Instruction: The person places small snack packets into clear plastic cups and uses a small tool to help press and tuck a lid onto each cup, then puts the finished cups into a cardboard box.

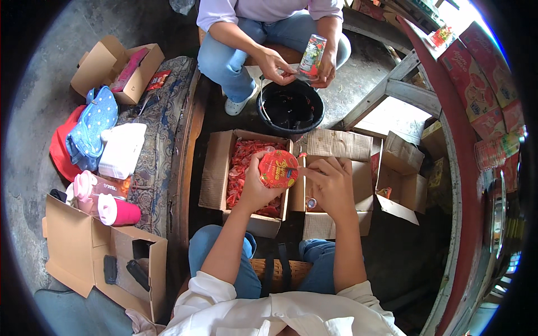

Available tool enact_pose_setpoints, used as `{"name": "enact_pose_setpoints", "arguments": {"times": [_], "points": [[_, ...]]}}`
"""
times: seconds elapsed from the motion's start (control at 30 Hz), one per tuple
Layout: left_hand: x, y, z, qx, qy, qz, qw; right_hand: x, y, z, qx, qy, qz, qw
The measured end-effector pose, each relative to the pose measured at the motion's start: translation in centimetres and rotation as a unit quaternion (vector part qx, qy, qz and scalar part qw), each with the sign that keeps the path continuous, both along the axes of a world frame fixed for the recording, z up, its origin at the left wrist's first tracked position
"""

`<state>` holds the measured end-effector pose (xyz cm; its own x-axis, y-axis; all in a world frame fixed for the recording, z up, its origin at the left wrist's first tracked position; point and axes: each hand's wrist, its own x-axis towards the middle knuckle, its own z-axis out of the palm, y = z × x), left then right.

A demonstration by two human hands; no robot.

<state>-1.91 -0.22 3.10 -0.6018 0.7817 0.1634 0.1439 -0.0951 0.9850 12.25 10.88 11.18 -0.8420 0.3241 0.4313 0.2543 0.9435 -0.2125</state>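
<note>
My left hand [257, 185] is wrapped round a cup with a round red printed film lid [274, 169], tilted so its top faces me. Against the lid's right side, the fingers of my right hand [330, 182] are pinched together. A thin dark sliver shows at their tips, too small to name. Beneath my left hand stands a cardboard box [213, 186] of crumpled red wrappers [240, 152]. Under my right hand is a second cardboard box [336, 227], with a small round item [311, 203] inside.
Opposite me, a seated person holds a printed clear cup [312, 55] over a black bucket [291, 106]. An opened carton [400, 185] stands to the right, beside a red-edged table [443, 106] with red boxes. On the left bench are a pink tumbler [119, 211] and bags.
</note>
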Motion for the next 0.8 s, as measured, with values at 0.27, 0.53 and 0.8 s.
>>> {"name": "enact_pose_setpoints", "arguments": {"times": [0.27,0.53,0.8], "points": [[-0.4,0.1,-0.9,0.03,-0.013,0.037,0.999,0.9,1.3,0.7,-0.006,0.064,-0.024,0.998],[0.6,0.4,-0.1,0.079,-0.062,0.083,0.991,-2.5,-0.7,-5.0,-0.201,0.135,-0.152,0.958],[1.5,0.3,0.1,0.046,-0.011,0.075,0.996,-3.4,-1.5,-4.3,-0.35,0.195,-0.178,0.899]]}}
